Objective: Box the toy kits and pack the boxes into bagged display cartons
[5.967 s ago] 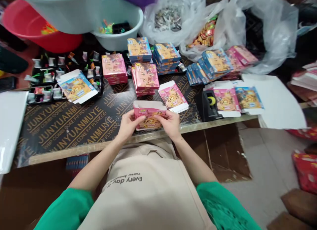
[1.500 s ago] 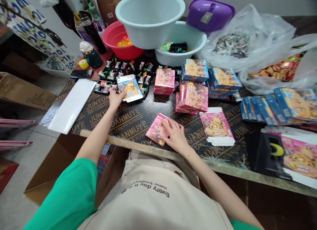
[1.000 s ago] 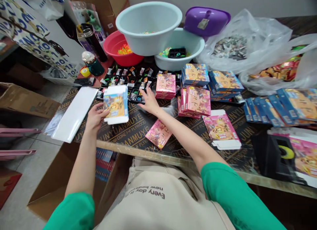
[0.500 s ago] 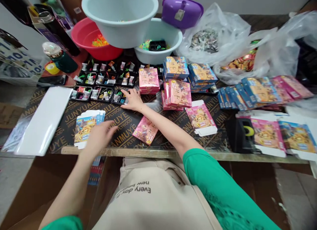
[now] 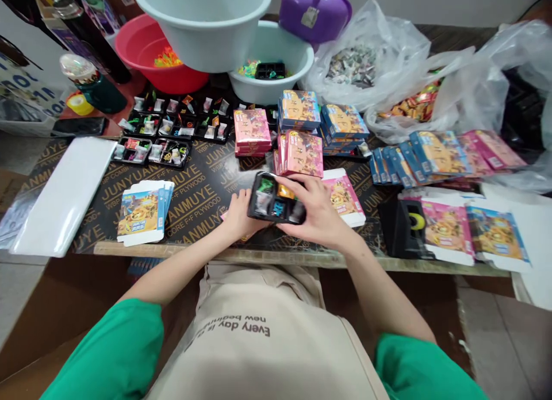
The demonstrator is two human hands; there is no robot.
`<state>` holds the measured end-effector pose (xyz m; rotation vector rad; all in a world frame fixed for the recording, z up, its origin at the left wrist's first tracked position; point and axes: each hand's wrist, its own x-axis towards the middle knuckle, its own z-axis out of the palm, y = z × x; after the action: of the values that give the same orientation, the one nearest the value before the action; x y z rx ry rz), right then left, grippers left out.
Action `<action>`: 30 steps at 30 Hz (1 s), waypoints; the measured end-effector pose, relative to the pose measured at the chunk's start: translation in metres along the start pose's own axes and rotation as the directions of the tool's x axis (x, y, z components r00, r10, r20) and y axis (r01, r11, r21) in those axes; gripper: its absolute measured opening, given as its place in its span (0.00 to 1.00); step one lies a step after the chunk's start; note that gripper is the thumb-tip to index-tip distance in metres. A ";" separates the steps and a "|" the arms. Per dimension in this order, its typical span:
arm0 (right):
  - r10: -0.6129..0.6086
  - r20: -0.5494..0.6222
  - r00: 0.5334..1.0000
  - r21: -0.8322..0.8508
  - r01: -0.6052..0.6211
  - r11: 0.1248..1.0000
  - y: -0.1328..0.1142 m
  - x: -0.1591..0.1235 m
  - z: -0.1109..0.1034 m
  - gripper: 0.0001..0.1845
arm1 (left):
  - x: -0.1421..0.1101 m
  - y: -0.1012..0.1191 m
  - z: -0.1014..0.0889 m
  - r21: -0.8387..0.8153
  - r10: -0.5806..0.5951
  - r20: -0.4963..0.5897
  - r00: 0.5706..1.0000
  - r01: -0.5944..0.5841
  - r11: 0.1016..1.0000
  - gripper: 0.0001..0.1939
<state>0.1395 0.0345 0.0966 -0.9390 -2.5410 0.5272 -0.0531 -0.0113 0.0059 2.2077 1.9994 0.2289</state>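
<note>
My right hand (image 5: 319, 211) grips a black plastic tray (image 5: 272, 200) with small coloured items in its compartments, held just above the table near its front edge. My left hand (image 5: 238, 217) rests at the tray's left end, on the pink box that lies mostly hidden beneath it; its fingers are tucked under the tray. A stack of flat blue box blanks (image 5: 144, 210) lies to the left on the dark plywood table (image 5: 194, 194). A flat pink box blank (image 5: 347, 197) sits just right of my right hand.
More filled black trays (image 5: 152, 150) line the back left. Stacks of pink boxes (image 5: 252, 131) and blue boxes (image 5: 298, 109) stand behind. Basins (image 5: 202, 22), plastic bags (image 5: 366, 61) and a black tape dispenser (image 5: 404, 230) surround them. A white sheet (image 5: 64, 194) lies far left.
My right hand lifted a black tray from the back row and brought it to the front. My left hand left the blue blanks and came over to the tray.
</note>
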 end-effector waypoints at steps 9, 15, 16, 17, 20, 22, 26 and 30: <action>0.377 -0.001 0.926 -0.057 -0.376 0.925 0.051 -0.121 0.008 0.43 | 0.003 0.008 -0.009 0.090 0.141 0.170 0.975 -0.158 0.983 0.44; 0.397 -0.085 0.914 -0.071 -0.403 0.913 0.055 -0.134 0.023 0.44 | -0.005 0.019 -0.010 -0.199 0.394 0.066 0.917 -0.375 0.906 0.54; 0.385 -0.091 0.918 -0.073 -0.392 0.917 0.055 -0.134 0.023 0.44 | -0.006 0.021 -0.011 -0.217 0.402 0.055 0.914 -0.382 0.898 0.53; 0.374 -0.099 0.922 -0.076 -0.382 0.921 0.055 -0.133 0.024 0.44 | -0.007 0.023 -0.013 -0.235 0.405 0.045 0.913 -0.384 0.893 0.52; 0.345 -0.122 0.931 -0.085 -0.356 0.930 0.056 -0.131 0.023 0.44 | -0.007 0.025 -0.015 -0.304 0.419 -0.006 0.908 -0.401 0.864 0.50; 0.328 -0.128 0.936 -0.087 -0.340 0.936 0.056 -0.130 0.023 0.44 | -0.008 0.024 -0.013 -0.341 0.435 -0.078 0.897 -0.435 0.834 0.48; 0.301 -0.127 0.945 -0.070 -0.311 0.948 0.051 -0.124 0.022 0.43 | -0.011 0.021 -0.006 -0.381 0.434 -0.188 0.881 -0.473 0.795 0.44; 0.277 -0.072 0.958 -0.055 -0.281 0.958 0.043 -0.118 0.023 0.44 | -0.014 0.019 -0.002 -0.421 0.417 -0.195 0.888 -0.460 0.782 0.44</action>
<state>0.2353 -0.0197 0.0311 -1.3294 -2.3940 0.4871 -0.0363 -0.0269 0.0117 2.3185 1.2406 0.7842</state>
